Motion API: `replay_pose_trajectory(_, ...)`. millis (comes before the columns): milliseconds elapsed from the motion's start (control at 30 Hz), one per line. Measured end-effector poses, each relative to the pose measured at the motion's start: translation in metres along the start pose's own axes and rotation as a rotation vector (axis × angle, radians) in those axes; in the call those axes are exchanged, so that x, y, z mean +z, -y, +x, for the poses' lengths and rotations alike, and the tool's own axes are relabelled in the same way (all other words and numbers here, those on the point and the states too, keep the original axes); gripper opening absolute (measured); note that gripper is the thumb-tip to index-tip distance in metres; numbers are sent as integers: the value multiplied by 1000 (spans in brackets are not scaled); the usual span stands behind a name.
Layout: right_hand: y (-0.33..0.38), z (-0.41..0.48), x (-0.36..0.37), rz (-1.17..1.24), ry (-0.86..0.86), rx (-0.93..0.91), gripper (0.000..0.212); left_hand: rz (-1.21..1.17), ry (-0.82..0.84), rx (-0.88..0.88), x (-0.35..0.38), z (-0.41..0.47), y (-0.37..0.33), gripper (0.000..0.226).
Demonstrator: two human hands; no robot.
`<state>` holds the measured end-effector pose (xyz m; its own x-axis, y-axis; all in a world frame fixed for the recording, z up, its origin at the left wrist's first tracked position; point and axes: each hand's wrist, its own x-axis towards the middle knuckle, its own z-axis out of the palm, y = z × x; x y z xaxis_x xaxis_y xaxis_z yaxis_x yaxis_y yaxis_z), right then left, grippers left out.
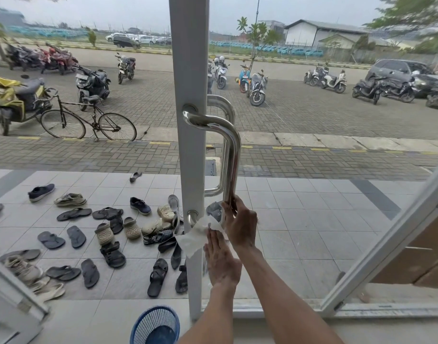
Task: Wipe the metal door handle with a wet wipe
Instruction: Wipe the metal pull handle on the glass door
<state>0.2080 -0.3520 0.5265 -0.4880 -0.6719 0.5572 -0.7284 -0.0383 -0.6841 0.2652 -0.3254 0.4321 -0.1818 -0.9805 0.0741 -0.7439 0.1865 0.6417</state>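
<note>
The wipe (195, 235) drapes over the lower bend of the handle (231, 150). The left grip (221, 259), fingers straight, presses it there. The right grip (240, 222) curls round the handle just above. The wipe looks limp and light and the steel rigid, likely slick, so wrap the wipe round the tube.

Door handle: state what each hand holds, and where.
Right hand grips the door handle near its lower end; left hand only presses the wet wipe.

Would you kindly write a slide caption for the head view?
Right hand grips the metal door handle low down while left hand presses a wet wipe to it.
</note>
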Motion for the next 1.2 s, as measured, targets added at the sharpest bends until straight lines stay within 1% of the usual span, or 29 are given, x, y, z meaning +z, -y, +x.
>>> replay_pose_trajectory(100, 0, 1, -1, 0, 0, -8, 30, 193, -31, -12, -13, 12, 21, 87)
replay_pose_trajectory(200, 0, 2, -1, -8, 0, -5, 33, 206, -26, -32, -28, 29, 34, 91)
replay_pose_trajectory(233, 0, 1, 0, -8, -7, -5, 32, 230, -21, 7, -30, 31, 35, 90)
replay_pose_trajectory(333, 2, 0, 0, -9, -17, 5, 29, 384, 18, 240, -26, 24, 37, 91)
replay_pose_trajectory(367, 1, -1, 0, -7, -10, 9, 29, 415, 41, 289, -24, 21, 41, 93)
replay_pose_trajectory(467, 2, 0, -1, -8, 2, -1, 29, 593, 83, 361, -34, 32, 62, 97)
replay_pose_trajectory(533, 2, 1, -2, -18, -3, -15, 29, 681, 102, 359, -46, 48, 70, 93)
replay_pose_trajectory(567, 2, 2, -3, -17, -9, -19, 29, 685, 111, 347, -53, 55, 69, 91)
replay_pose_trajectory(700, 1, 1, -1, -20, -4, -12, 30, 576, 142, 296, -62, 75, 59, 90)
replay_pose_trajectory(833, -3, 2, 0, 0, 14, -20, 31, 334, 84, 196, -51, 72, 46, 97)
replay_pose_trajectory(867, -4, 2, 0, 0, 16, -20, 30, 266, 63, 174, -48, 69, 44, 96)
replay_pose_trajectory(967, -5, 3, 1, 11, 43, -10, 29, 83, -45, 166, -50, 59, 45, 74)
replay_pose_trajectory(1033, -6, 2, 1, 12, 22, -12, 29, 29, -143, 204, -53, 54, 51, 58)
replay_pose_trajectory(1133, -4, 1, 1, 9, 11, -16, 30, 29, -251, 255, -60, 55, 58, 29)
replay_pose_trajectory(1167, -3, 1, 1, 9, 13, -17, 30, 64, -258, 280, -63, 58, 57, 23)
replay_pose_trajectory(1200, -3, 1, 1, 4, 17, -17, 31, 103, -243, 298, -66, 62, 55, 26)
